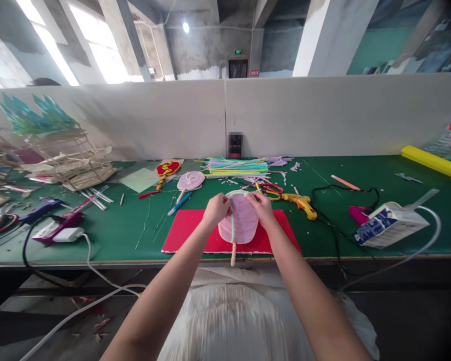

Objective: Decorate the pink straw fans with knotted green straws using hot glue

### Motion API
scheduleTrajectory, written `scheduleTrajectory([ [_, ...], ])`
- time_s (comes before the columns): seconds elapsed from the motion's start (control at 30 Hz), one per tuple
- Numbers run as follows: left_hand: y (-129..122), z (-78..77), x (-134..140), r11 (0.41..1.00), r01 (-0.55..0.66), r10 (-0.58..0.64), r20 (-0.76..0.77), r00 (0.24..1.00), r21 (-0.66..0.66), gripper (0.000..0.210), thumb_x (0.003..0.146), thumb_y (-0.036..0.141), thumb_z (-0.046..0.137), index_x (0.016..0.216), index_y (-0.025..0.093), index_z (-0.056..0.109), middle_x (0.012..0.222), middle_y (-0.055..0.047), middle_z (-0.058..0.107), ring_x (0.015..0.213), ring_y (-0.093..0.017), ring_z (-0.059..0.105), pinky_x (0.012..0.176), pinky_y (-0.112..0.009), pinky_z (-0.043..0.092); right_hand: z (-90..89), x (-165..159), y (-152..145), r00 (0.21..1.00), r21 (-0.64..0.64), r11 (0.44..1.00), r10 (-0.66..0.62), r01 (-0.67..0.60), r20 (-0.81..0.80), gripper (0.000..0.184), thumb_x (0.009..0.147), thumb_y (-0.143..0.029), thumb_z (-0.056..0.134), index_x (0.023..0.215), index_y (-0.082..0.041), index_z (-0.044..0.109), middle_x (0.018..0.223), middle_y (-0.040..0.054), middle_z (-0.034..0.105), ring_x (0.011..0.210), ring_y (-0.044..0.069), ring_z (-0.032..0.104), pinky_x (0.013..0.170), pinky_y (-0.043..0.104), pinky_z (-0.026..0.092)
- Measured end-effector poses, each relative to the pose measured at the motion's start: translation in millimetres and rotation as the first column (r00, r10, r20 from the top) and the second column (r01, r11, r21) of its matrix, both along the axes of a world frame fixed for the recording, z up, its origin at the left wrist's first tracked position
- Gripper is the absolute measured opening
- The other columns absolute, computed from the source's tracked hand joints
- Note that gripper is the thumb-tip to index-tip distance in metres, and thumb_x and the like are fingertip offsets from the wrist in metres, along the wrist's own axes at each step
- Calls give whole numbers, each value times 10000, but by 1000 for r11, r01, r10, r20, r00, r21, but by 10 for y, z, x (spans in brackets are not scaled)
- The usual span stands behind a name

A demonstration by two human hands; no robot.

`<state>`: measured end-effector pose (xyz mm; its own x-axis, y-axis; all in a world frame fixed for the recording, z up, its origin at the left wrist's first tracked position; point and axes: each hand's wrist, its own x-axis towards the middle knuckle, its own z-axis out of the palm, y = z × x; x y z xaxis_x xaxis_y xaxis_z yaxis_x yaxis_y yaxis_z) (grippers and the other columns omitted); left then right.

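Observation:
A lilac fan-shaped piece (245, 223) with a pale rim and a short cream handle (233, 254) lies over a red board (190, 230), its handle pointing toward me. A mint-green pipe cleaner (232, 226) runs up its face and bends across near the top edge. My left hand (217, 208) is closed at the upper left, pinching the pipe cleaner at its bend. At the upper right, the fingers of my right hand (262, 206) are closed on the same pipe cleaner against the fan. The fingertips partly cover both grip points.
Behind the board lie bundled coloured pipe cleaners (236, 167), another lilac fan (191, 180), a red-and-yellow fan (168, 169) and a blue pen (179, 204). A yellow glue gun (299, 203) and scissors (270, 189) sit right; a carton (391, 225) and cables stand farther right.

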<state>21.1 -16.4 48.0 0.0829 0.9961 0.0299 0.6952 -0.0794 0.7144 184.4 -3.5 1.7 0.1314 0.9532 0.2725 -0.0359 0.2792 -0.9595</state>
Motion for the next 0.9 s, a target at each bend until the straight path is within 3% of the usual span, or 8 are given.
scheduleTrajectory([
  [0.77,-95,91,61,1000,3,-3,1,1000,16,162,791,140,384,686,177,502,538,4,620,462,-100,564,500,-178,410,18,-7,-12,999,-21,1000,3,-4,-33,313,647,-494,656,724,-191,649,655,-3,600,631,150,510,584,259,381],
  [0.9,-100,95,51,996,-49,54,-54,997,79,144,783,178,431,690,177,541,610,-12,635,580,-129,579,560,-204,402,14,-2,-7,999,-25,1000,-2,1,-43,311,642,-493,663,714,-192,642,638,-11,590,615,145,501,580,259,376],
])
